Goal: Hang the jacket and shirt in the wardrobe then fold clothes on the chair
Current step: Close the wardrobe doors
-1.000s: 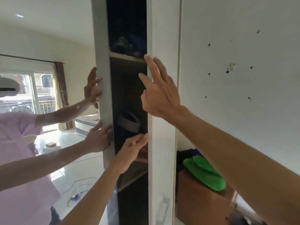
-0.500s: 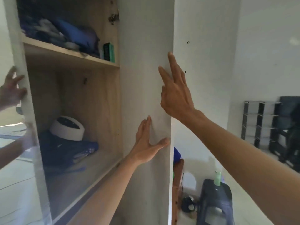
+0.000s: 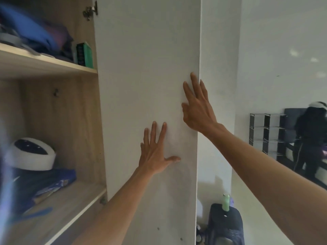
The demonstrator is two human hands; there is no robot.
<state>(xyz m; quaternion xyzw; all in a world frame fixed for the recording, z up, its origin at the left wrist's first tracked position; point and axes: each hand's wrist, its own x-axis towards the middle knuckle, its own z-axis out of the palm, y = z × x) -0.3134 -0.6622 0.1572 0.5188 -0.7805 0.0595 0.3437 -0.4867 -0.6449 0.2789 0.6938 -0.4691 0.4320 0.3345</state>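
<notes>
Wooden wardrobe [image 3: 53, 106] with light oak-grain interior, standing open at left. Its flat white door panel [image 3: 146, 85] swings out toward the viewer, filling the centre, with a metal hinge [image 3: 90, 11] at its upper inner edge.

Left hand [image 3: 155, 152]: palm flat on the door's inner face, fingers straight and spread upward, thumb out to the right. Grasps nothing. Right hand [image 3: 196, 110]: higher and to the right, fingers straight, lying against the door near its free right edge; also released, pressing only.

Upper shelf [image 3: 44, 66]: heap of crumpled blue and purple clothes [image 3: 39, 36], blurred; a small green-and-black box [image 3: 85, 54] upright at the right end, next to the door. Lower shelf [image 3: 58, 209]: white rounded device with a dark top panel [image 3: 31, 153], sitting on folded dark blue fabric [image 3: 46, 184]. No jacket or shirt can be picked out with certainty among these.

Right of the door, low and far: dark plastic stool [image 3: 225, 225] with a pale green bottle [image 3: 226, 203] on top. Farther right, black wire cube shelving [image 3: 267, 133] against the white wall [image 3: 276, 50]. A person in dark clothing [image 3: 309, 137] stands beside it at the frame's right edge.
</notes>
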